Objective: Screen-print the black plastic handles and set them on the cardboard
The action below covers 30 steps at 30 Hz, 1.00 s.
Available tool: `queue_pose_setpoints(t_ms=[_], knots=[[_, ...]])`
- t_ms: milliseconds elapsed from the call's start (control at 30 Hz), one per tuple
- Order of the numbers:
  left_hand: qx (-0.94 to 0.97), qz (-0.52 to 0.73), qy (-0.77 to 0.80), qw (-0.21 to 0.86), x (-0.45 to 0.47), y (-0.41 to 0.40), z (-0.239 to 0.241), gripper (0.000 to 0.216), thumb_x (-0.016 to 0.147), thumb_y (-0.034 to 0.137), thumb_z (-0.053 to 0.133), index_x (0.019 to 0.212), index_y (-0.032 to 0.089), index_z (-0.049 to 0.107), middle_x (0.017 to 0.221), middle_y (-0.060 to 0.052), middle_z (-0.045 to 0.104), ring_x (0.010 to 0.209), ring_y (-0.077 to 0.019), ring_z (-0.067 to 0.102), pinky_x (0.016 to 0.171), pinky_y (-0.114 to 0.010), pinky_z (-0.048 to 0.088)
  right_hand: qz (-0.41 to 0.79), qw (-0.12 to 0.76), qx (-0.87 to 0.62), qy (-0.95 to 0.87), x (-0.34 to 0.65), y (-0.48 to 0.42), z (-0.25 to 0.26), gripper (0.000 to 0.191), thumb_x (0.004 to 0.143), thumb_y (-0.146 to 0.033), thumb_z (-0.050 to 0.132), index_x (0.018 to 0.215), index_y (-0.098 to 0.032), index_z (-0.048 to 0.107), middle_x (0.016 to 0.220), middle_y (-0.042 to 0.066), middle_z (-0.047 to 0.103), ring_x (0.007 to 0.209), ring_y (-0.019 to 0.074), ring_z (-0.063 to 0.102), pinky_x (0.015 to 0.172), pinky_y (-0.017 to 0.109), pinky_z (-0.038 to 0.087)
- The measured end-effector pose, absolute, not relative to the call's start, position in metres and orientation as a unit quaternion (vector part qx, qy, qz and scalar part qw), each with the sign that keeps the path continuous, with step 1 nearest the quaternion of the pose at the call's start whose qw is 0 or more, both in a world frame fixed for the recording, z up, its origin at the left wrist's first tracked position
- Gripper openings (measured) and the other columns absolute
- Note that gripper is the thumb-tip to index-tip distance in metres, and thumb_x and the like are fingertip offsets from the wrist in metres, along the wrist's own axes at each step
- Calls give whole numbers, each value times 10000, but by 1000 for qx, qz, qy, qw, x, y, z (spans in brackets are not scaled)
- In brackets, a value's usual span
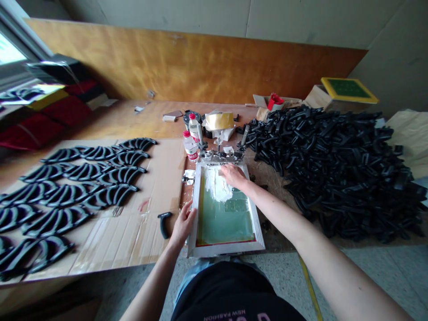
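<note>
Screen frame point(227, 248) beneath right fingers point(228, 170)

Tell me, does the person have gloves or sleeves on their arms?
No gloves, no sleeves: the left hand, right hand, left forearm and right forearm are all bare. No watch, ring or bracelet shows. The shirt is black with pale letters.

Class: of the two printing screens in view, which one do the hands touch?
The silver-framed screen nearest the person, smeared white; the yellow-framed one lies apart on a box, far right.
</note>
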<state>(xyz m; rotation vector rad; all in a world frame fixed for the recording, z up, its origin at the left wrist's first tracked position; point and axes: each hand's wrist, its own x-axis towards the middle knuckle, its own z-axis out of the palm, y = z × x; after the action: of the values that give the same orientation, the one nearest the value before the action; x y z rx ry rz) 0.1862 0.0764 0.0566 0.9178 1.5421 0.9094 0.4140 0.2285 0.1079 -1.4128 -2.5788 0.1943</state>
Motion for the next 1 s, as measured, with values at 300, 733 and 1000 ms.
queue_pose_setpoints(t_ms=[300,733,1000], knots=[[388,391,646,529,181,75,44,687,746,577,646,1313,205,539,778,-13,663,698,-182,631,608,-260,471,131,96,-303,-939,445,193,115,126,799,-84,567,791,-192,633,797,36,632,816,195,560,735,285,423],[359,406,655,527,187,74,101,765,679,601,693,1325,218,547,800,-30,703,687,-196,637,596,-269,481,110,198,-445,-867,430,229,126,427,821,-238,694,1234,-228,591,1036,48,692,899,198,626,795,299,477],[393,543,551,497,192,112,195,577,814,664,505,1086,184,677,984,-60,700,826,-213,643,665,-295,520,111,274,-661,-690,513,269,134,253,892,-227,509,1092,-180,657,868,48,706,801,193,638,759,304,477]])
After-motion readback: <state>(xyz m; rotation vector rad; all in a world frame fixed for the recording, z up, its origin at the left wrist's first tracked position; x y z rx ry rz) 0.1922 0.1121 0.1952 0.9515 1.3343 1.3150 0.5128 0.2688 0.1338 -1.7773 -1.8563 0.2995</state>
